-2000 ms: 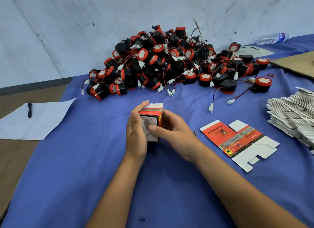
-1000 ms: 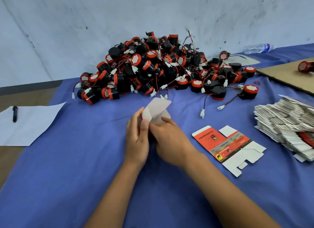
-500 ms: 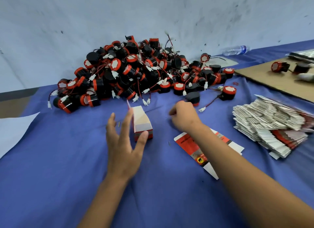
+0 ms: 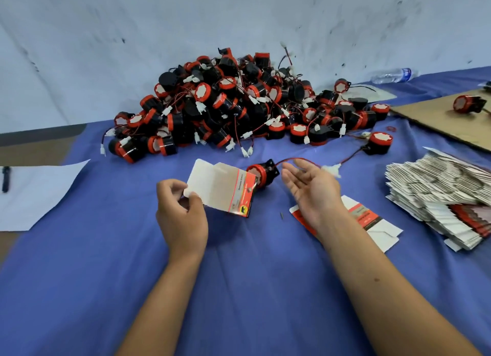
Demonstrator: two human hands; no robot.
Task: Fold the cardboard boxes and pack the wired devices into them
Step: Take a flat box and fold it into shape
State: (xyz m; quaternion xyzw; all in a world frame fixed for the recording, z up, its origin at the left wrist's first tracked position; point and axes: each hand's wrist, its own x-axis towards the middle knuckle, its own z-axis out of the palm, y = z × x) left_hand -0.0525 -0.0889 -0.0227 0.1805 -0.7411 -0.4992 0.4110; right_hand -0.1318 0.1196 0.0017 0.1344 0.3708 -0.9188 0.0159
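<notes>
— Where is the box, and what holds it?

— The left hand (image 4: 183, 217) pinches the folded box (image 4: 221, 189) by its white flap, thumb and fingers curled on the card; the box is tilted, its red printed end pointing right and touching one wired device (image 4: 261, 173); whether that device sits partly inside the box, I cannot tell.

— And the other hand?

— The right hand (image 4: 313, 189) is palm up with its fingers loose and spread, gripping nothing; the device's red wire (image 4: 297, 159) arcs over the fingertips to a white plug (image 4: 332, 169) just beyond them.

— How much room around them?

— Bare blue cloth (image 4: 239, 289) runs from the hands to the near edge; behind them, the heap of wired devices (image 4: 239, 106) rises against the wall; to the right a flat box blank (image 4: 372, 223) lies partly under the right wrist, and a stack of flat blanks (image 4: 438, 196) sits beside it, near the right edge of the view.

— The surface and the room?

— The surface is covered in that cloth; on the left a white sheet (image 4: 34, 196) overhangs the cloth's edge, with a pen (image 4: 5, 177) on it; far right, a cardboard sheet (image 4: 446, 122) carries a lone device (image 4: 467, 104); a plastic bottle (image 4: 393, 75) lies by the scuffed pale wall (image 4: 186, 18).
</notes>
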